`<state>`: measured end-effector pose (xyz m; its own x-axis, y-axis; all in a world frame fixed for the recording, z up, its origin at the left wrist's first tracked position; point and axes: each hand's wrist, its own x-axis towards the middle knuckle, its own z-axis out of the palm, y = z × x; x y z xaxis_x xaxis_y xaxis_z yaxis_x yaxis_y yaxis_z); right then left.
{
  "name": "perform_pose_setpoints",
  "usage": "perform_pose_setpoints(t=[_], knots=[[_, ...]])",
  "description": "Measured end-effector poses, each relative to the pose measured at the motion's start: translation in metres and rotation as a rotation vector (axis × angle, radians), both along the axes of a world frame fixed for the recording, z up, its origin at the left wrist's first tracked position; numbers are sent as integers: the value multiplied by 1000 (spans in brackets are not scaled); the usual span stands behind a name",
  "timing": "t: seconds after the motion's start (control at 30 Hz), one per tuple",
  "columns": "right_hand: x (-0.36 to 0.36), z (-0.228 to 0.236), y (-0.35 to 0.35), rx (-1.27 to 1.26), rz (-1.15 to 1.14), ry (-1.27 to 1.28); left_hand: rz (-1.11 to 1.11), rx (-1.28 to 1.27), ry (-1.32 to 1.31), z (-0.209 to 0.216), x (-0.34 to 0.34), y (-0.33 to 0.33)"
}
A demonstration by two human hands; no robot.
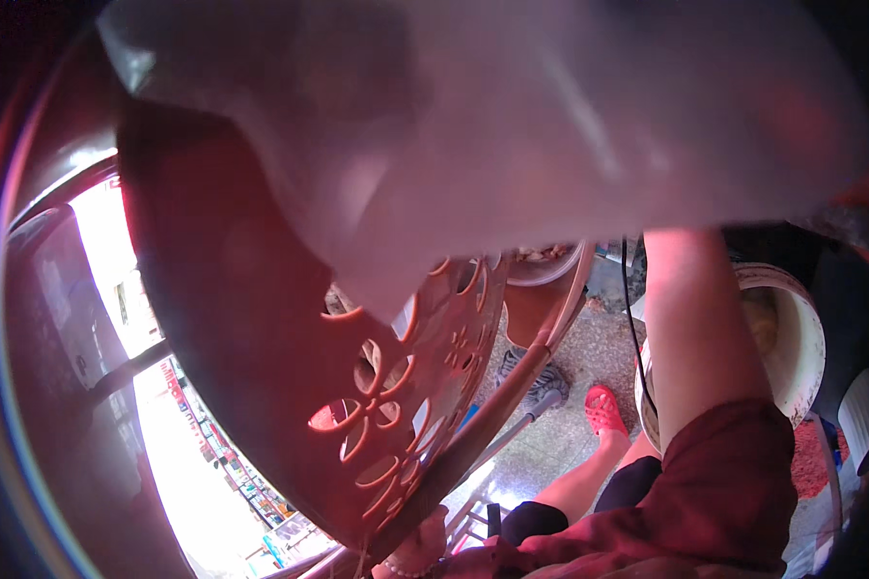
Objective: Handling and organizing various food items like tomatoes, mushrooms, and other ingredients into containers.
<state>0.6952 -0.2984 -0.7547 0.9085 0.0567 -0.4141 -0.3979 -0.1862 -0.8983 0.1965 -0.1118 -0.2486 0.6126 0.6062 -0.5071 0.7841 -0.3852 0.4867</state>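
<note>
A large reddish-brown plastic basket [261, 318] with flower-shaped cutouts stands tilted on its side, filling the left and middle of the view. At the lower edge my left hand [423, 548], with a beaded bracelet at the wrist, is closed at the basket's rim. My right forearm [697, 318], its dark red sleeve pushed up, reaches upward. A translucent plastic bag or sheet [512, 125], blurred and very close, spans the top and hides my right hand, so its fingers and anything in them cannot be seen.
To the right, behind my right forearm, stands a white bucket [803, 338] with something pale inside. A round container [550, 265] lies beyond the basket's rim. On the speckled floor [579, 357] are my red shoe [604, 410] and a dark cable [630, 318]. Shelves of goods [222, 473] show at lower left.
</note>
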Motion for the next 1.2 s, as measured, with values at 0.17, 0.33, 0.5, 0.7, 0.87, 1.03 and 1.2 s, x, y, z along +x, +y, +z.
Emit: perform_pose_setpoints(t=[0.17, 0.33, 0.5, 0.7, 0.87, 1.03, 1.2], knots=[[-58, 97, -22, -309, -246, -25, 553, -226, -140, -10, -24, 19], [-48, 71, -35, -471, -170, 94, 297, -171, -79, -8, 1, 3], [-38, 103, -22, -438, -118, 145, -1100, 688, -503, -104, -165, 169], [-40, 96, -54, -342, -159, 351, -9, 133, -45, -5, 9, -8], [-72, 153, -41, -380, -266, 275, -590, 395, -17, -3, 21, -5], [-86, 109, -14, -713, -395, -135, -791, 428, -82, 1, 49, -14], [-82, 22, -12, -409, -93, 263, 384, 31, -81, -8, 25, -29]])
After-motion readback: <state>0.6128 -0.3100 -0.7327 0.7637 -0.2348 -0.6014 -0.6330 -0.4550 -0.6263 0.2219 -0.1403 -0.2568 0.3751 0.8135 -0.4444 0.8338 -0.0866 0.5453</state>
